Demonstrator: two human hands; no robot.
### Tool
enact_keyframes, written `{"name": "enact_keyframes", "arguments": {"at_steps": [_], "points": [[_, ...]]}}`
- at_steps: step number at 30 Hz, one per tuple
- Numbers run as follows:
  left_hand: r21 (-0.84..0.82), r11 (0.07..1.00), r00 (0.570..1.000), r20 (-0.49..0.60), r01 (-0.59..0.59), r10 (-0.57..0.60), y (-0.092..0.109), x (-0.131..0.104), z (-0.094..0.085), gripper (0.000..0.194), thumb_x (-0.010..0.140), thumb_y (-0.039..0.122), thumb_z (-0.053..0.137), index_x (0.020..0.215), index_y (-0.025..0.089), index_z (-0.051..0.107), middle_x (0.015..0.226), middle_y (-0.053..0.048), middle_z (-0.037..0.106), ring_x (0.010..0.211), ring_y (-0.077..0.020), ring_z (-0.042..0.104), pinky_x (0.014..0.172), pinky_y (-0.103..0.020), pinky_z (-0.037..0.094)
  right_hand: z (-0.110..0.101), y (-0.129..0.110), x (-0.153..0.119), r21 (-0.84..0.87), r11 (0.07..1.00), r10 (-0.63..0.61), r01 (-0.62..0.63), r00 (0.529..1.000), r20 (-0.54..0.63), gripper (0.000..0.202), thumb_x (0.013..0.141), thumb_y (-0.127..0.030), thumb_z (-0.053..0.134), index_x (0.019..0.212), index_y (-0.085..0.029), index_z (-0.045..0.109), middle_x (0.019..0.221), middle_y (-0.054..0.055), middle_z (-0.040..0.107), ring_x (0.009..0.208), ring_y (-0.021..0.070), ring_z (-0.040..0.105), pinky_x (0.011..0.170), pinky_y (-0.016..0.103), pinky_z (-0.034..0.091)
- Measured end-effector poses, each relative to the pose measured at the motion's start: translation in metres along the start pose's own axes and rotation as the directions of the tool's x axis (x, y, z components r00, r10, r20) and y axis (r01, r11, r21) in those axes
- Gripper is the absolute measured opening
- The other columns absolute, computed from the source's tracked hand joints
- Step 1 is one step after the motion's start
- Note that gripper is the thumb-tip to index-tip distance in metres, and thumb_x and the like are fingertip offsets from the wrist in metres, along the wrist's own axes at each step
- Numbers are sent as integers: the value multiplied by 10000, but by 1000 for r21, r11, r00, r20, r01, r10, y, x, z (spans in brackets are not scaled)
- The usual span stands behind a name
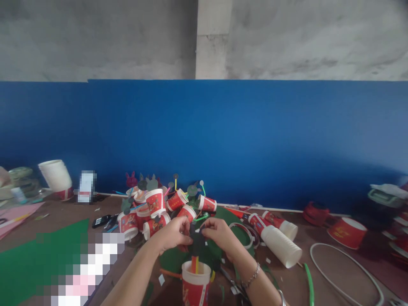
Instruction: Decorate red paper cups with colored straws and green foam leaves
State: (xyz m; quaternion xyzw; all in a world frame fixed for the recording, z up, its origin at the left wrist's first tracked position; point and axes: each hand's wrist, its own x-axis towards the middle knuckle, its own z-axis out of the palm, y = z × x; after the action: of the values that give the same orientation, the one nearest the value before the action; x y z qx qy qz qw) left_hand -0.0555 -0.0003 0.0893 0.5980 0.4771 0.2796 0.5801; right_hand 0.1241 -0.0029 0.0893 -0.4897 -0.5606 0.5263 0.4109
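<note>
Together, the left hand and right hand pinch a dark cutout, where uneven pulling could tip the red cup.

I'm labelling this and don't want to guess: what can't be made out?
All head view:
- Near cup: base cut off by the bottom edge.
- Strips: lower ends hidden by the cup wall.
- Dark piece: top blurred between left hand and right hand.
- Upright device: content pixelated.

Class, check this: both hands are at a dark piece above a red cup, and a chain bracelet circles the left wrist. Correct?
The wrist is wrong: the head view shows the chain bracelet on the right one. Left hand and right hand are at the dark piece above the red cup.
</note>
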Motion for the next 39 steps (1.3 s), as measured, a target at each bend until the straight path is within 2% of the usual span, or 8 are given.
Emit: {"name": "enact_keyframes", "arguments": {"at_steps": [9,14,23,27,31,35,37,39], "points": [[-16,1000,1000,9,-9,9,-2,2,-1,300,535,140,668,702,197,426,556,101,527,454,-99,533,478,-262,475,-3,4,1,-11,1000,-3,3,999,38,66,592,-152,591,641,-143,635,517,-27,584,514,111,522,536,234,392],[-31,999,1000,17,-15,16,-2,2,0,306,534,143,676,702,197,425,546,103,530,446,-91,526,476,-249,469,-4,6,1,-88,996,-27,32,998,57,182,550,-113,658,730,-137,655,557,-39,572,545,110,511,530,223,378],[-41,999,1000,16,5,-5,-1,2,4,369,516,164,711,733,209,416,523,99,549,440,-108,536,486,-270,479,-5,9,0,-157,983,-84,96,993,85,255,588,-33,587,801,-167,549,515,-88,497,494,84,440,488,203,322],[-16,1000,1000,15,26,-25,0,2,5,342,540,250,729,783,185,498,571,66,580,479,-129,566,500,-273,468,-4,7,-1,-188,972,-129,142,988,80,250,586,-18,580,761,-180,509,514,-96,478,499,80,422,484,201,306],[49,999,1000,-1,15,-15,-1,3,4,266,573,352,720,644,158,553,547,41,559,501,-139,563,510,-266,434,-3,8,1,-200,972,-117,123,992,38,276,567,-25,597,790,-173,532,484,-108,468,474,79,420,473,200,300],[111,994,996,-85,-15,25,-2,5,1,287,583,393,719,585,169,539,503,58,516,500,-129,530,505,-242,380,-7,11,6,-42,999,-10,8,1000,-29,298,557,-85,640,841,-150,575,598,-37,623,573,127,568,562,232,414],[123,992,994,-105,-16,29,-1,4,0,304,590,422,710,585,176,531,503,56,519,489,-133,528,504,-247,381,-11,10,7,35,999,-2,4,999,-45,307,572,-147,674,870,-143,602,735,25,695,688,163,628,649,262,456],[131,991,994,-108,-13,28,0,3,0,313,598,444,697,585,182,527,508,52,524,486,-143,535,508,-257,389,-13,10,6,38,999,-5,7,999,-37,308,598,-228,705,887,-142,636,769,37,706,724,172,636,676,267,460]]}}
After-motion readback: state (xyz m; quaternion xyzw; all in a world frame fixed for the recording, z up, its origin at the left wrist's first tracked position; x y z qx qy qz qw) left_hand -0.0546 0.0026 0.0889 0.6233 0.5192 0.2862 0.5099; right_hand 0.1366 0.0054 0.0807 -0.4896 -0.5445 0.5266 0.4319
